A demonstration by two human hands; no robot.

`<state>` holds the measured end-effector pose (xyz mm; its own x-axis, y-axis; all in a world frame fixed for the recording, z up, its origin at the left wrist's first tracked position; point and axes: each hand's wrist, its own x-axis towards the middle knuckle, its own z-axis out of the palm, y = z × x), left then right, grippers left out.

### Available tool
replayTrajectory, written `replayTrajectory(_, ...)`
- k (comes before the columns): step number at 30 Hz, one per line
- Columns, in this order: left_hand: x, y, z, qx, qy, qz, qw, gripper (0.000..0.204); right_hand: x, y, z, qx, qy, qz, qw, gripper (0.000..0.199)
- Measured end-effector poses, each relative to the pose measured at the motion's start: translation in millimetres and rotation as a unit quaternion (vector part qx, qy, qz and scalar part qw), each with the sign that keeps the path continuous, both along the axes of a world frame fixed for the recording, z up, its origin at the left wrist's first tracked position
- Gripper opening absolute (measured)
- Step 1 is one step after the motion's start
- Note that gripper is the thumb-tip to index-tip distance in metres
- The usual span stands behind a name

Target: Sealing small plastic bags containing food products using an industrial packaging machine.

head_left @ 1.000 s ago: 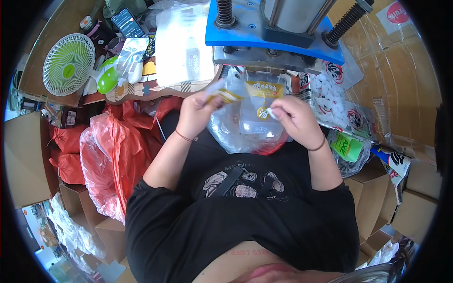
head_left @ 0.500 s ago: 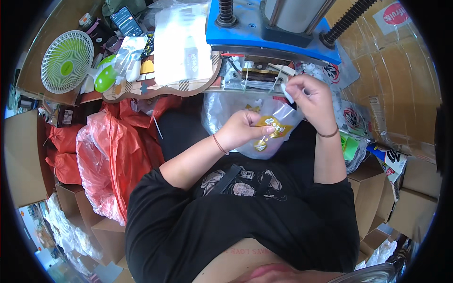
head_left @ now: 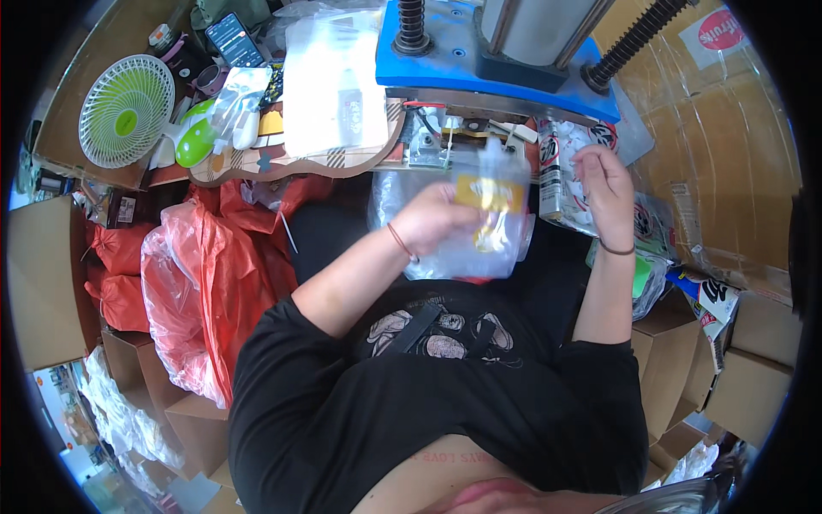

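Note:
My left hand [head_left: 426, 223] is closed on the edge of a clear plastic pouch [head_left: 505, 227] with a gold printed label. Motion blurs the pouch; a narrow pale tip stands at its top, close to the metal fixture [head_left: 425, 144] under the press. Over an open box [head_left: 550, 190] of small white plastic pieces [head_left: 579, 137], on the right, is my right hand [head_left: 606, 184]. Its fingers are bent together among the pieces, and what they hold, if anything, is hidden. More clear plastic [head_left: 390, 201] lies behind the pouch, above my lap.
A blue press [head_left: 497, 81] with springs and rods looms over the bench. To the left are a stack of clear bags [head_left: 334, 86], a green-white fan [head_left: 128, 116] and a phone [head_left: 233, 40]. Red plastic bags [head_left: 197, 291] hang lower left; cardboard [head_left: 719, 137] walls the right.
My right hand has left the pouch, where it held a small white piece, and moved right to the box. My left hand has turned the pouch more upright, raising it towards the fixture.

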<state>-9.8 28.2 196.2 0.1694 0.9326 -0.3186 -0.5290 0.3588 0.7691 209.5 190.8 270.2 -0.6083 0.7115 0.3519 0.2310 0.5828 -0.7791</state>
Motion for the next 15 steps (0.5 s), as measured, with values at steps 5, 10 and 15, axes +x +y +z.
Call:
replayTrajectory(5, -25, 23, 0, -0.003, 0.019, 0.056, 0.998, 0.03, 0, -29, -19, -0.302, 0.068, 0.093, 0.946, 0.023)
replayTrajectory(10, -71, 14, -8, 0.042, 0.516, 0.302, 0.801, 0.05, -1, -43, -9, -0.181, -0.077, 0.179, 0.964, 0.026)
replayTrajectory(15, -109, -16, -8, 0.074, 0.564, 0.345, 0.747, 0.041, -3, -50, -11, -0.157, -0.085, 0.095, 0.979, 0.023)
